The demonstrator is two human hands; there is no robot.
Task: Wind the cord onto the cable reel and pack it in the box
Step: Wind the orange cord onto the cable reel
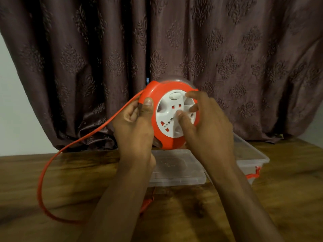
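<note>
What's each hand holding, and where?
Left hand grips the reel by its orange left rim. Right hand has its grip on the white socket face, fingers curled into it.

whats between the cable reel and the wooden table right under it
In the head view, a clear plastic lid lies flat on the table, directly under the raised cable reel; the clear box sits just to its right.
</note>
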